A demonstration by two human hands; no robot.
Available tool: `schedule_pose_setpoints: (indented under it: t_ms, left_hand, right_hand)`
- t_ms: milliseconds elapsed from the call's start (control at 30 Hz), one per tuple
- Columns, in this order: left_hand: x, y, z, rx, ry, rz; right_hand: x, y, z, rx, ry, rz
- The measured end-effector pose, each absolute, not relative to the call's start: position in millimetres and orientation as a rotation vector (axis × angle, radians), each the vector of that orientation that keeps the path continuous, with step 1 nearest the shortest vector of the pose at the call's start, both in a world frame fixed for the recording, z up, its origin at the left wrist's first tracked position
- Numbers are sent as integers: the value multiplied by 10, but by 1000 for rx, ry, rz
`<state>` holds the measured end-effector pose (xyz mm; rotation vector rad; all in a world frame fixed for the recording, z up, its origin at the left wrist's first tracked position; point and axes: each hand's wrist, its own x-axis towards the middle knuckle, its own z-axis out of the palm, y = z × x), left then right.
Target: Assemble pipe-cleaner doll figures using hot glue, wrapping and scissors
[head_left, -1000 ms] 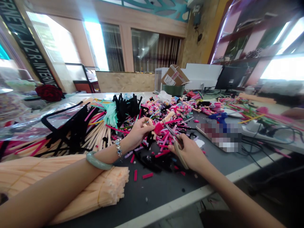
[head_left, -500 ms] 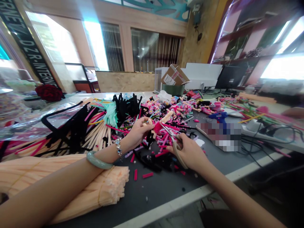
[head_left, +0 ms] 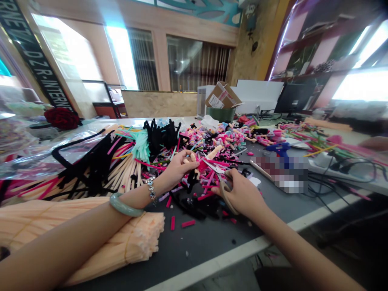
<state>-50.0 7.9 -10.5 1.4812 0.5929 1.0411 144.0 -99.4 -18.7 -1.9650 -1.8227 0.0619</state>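
My left hand (head_left: pixel 179 169) pinches a small doll-like figure (head_left: pixel 214 152) made of peach and pink fuzzy pieces, with black strands hanging below. Around the handles of a pair of scissors (head_left: pixel 224 190) my right hand (head_left: pixel 245 193) is closed. The scissor blades are parted and reach the pink part of the figure beside my left fingertips. Beneath and behind both hands lies a heap of pink, black and lilac scraps (head_left: pixel 209 178). Two short pink strips (head_left: pixel 188 223) rest nearer the table's front edge.
A thick peach bundle (head_left: pixel 136 238) lies under my left forearm. Black and peach stems (head_left: pixel 121 173) spread at the left. To the right are a blue glue gun (head_left: pixel 279 149), a partly pixelated flat object (head_left: pixel 260 169) and cables. A cardboard box (head_left: pixel 222 96) stands behind.
The scissor blades have opened wider and shifted slightly left against the figure. My left hand and the figure have moved a little.
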Motion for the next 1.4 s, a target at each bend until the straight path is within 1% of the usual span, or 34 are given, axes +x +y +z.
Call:
schedule_pose_setpoints:
  t_ms: [1067, 1400]
  left_hand:
    - [-498, 69, -95, 1510, 586, 1022]
    - [-502, 83, -92, 1461, 571, 1050]
  right_hand:
    - [1441, -1011, -166, -2015, -1853, -25]
    - [1454, -1018, -139, -1921, -1594, -23]
